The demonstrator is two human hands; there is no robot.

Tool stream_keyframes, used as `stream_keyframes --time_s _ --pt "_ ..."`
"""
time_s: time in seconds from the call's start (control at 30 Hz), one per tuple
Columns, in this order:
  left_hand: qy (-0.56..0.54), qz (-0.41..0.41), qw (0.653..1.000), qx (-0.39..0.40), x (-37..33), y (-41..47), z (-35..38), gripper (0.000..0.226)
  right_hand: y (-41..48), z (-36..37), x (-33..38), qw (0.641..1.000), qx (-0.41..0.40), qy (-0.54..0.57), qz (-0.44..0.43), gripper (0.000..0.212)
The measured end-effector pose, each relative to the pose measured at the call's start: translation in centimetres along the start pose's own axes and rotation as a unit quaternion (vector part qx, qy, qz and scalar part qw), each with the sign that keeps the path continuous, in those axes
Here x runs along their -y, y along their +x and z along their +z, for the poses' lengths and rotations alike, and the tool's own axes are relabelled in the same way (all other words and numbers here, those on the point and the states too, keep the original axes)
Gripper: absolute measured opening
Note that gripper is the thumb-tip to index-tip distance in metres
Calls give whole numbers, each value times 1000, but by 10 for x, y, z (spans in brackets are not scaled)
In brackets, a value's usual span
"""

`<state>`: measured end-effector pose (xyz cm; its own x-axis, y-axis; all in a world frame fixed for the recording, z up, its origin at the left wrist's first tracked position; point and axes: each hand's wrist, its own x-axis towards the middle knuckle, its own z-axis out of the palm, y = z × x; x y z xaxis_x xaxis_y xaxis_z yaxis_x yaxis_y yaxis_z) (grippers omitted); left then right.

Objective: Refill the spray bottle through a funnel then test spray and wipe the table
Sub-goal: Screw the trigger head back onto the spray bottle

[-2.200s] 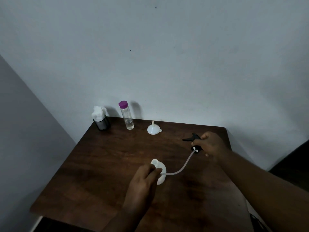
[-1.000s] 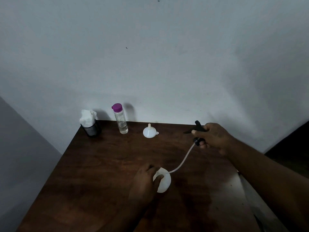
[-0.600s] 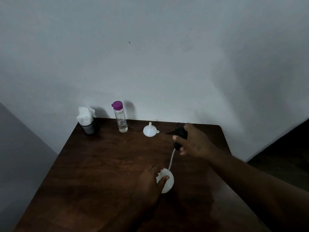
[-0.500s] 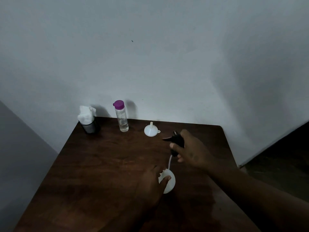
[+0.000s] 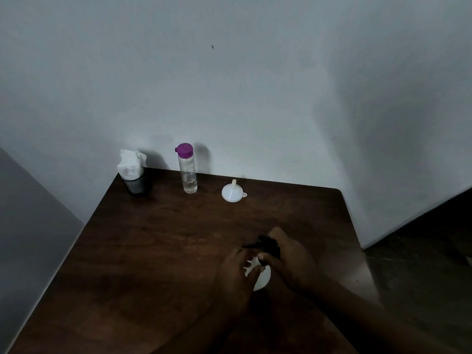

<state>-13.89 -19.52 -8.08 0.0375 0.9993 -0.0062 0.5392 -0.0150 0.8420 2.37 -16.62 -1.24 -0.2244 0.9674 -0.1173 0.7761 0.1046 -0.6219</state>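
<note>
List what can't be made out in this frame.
Head view only:
- White spray bottle: mostly covered by the left hand; its fill level is hidden.
- Black sprayer head: partly wrapped by the right hand; whether it's seated on the neck is hidden.
- Water bottle: level too dim to read.

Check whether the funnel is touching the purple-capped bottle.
Apart. The head view shows the funnel standing on the table to the right of the purple-capped bottle, with a plain strip of bare wood between them.

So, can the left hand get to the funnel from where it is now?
Probably yes. The funnel stands alone on bare table with nothing in between, but the left hand now holds the white bottle and must let go first.
</note>
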Motion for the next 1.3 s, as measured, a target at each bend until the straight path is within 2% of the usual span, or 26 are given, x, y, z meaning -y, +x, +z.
stream_keyframes --time_s 0.07,0.1,0.17,0.27,0.33,0.4,0.47,0.53,0.67,0.9,1.0,1.07,1.23,1.27,1.3 --pt "-29 -71 996 -55 5 5 16 34 -2 3 -2 1000 -6 1 -8 22" --pt "-22 -76 993 -85 6 6 20 30 -2 4 -2 1000 -8 -1 -10 22" --pt "-34 -79 994 -66 10 6 24 8 -1 5 -1 1000 -6 -6 -7 21" --pt "-70 -70 995 -22 15 1 22 45 1 7 0 1000 0 -20 -16 21" --pt "-85 -69 994 -20 16 -2 22 43 3 11 -1 999 18 -39 -12 23" --pt "-80 -53 995 -34 14 -6 18 28 2 17 -6 997 37 -72 8 42" --pt "-67 -32 997 -24 16 -7 14 31 1 23 -11 994 41 -97 20 53" --pt "-62 -18 998 -18 14 -8 13 30 1 23 -12 994 35 -102 6 48" --pt "-84 -46 994 -61 13 -11 20 34 4 16 -7 993 27 -115 -27 33" --pt "-93 -59 993 -51 5 -13 19 66 2 13 -5 988 27 -140 -66 26" --pt "-73 -53 994 -52 6 -13 20 46 2 13 -3 989 28 -133 -62 25" --pt "-83 -59 994 -50 8 -13 21 44 5 12 -1 990 32 -120 -62 23" --pt "-98 -69 991 -53 3 -16 19 86 8 11 -9 988 48 -128 -74 20" --pt "-97 -72 992 -48 3 -16 20 80 7 12 -10 988 40 -129 -74 21" --pt "-95 -82 991 -42 4 -17 20 65 5 14 -11 989 28 -127 -72 22"
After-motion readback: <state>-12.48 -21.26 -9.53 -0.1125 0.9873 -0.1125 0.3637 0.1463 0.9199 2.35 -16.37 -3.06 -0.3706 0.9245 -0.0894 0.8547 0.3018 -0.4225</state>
